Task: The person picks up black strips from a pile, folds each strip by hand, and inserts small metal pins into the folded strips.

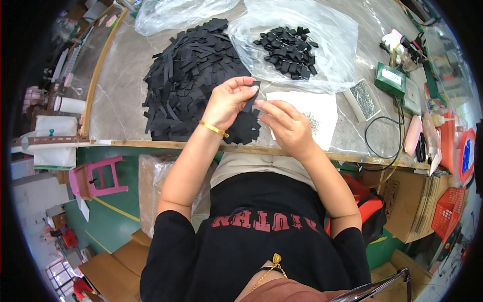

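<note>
1. Head view: the left hand grips 1 black strip between thumb and fingers, in front of the person and over the near part of the table.
2. The right hand has its fingers bent, the tips just beside the strip; whether they pinch anything, I cannot tell.
3. A large pile of black strips lies to the left of and beyond the left hand.
4. Small metal pieces lie on a white sheet, partly behind the right hand.
5. Farther off, a heap of black pieces rests on clear plastic.
6. Right of the sheet stands 1 open box of small metal parts.
</note>
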Motion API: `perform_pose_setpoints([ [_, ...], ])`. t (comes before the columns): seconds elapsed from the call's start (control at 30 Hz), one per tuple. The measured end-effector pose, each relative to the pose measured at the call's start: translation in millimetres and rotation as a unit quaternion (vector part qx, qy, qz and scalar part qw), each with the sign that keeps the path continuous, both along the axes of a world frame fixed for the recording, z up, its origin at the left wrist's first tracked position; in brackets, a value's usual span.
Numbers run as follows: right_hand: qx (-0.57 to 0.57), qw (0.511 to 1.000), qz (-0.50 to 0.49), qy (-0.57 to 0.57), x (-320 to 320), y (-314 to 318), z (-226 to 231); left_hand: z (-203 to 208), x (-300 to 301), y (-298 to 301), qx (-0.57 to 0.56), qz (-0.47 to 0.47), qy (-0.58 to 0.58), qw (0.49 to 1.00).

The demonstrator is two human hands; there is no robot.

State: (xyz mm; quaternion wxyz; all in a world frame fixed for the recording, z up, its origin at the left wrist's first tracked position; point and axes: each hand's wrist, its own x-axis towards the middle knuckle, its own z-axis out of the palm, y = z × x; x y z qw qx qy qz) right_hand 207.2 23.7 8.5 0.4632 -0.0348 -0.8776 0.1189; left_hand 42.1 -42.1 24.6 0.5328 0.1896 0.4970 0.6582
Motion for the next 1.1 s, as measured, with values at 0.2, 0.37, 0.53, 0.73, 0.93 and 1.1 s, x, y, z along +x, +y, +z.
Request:
perform_pose_setpoints([
  [0.2, -0.092, 0.995, -0.003, -0.032, 3.8, -3.2, -0.2, -8.4, 29.1, -4.9, -0.003, 0.016, -0.031, 0.999],
  [0.37, -0.377, 0.925, -0.009, -0.041, 8.3, -6.5, 10.0, -21.7, 34.8, -10.8, 0.043, 0.012, 0.068, 0.997],
  [0.53, -0.511, 0.858, -0.002, -0.052, 9.5, -3.2, 6.7, -20.6, 38.8, -16.1, 0.062, 0.001, 0.136, 0.989],
  [0.73, -0.597, 0.800, -0.003, -0.060, 9.7, -4.2, 10.4, -22.2, 43.2, -18.7, 0.064, 0.010, 0.128, 0.990],
  [0.93, -0.641, 0.766, 0.021, -0.045, 9.8, -5.0, 8.2, -24.3, 45.5, -18.8, 0.081, 0.015, 0.118, 0.990],
  [1.1, -0.641, 0.766, 0.000, -0.040, 8.7, -5.9, 5.8, -26.2, 45.6, -18.7, 0.080, 0.027, 0.095, 0.992],
])
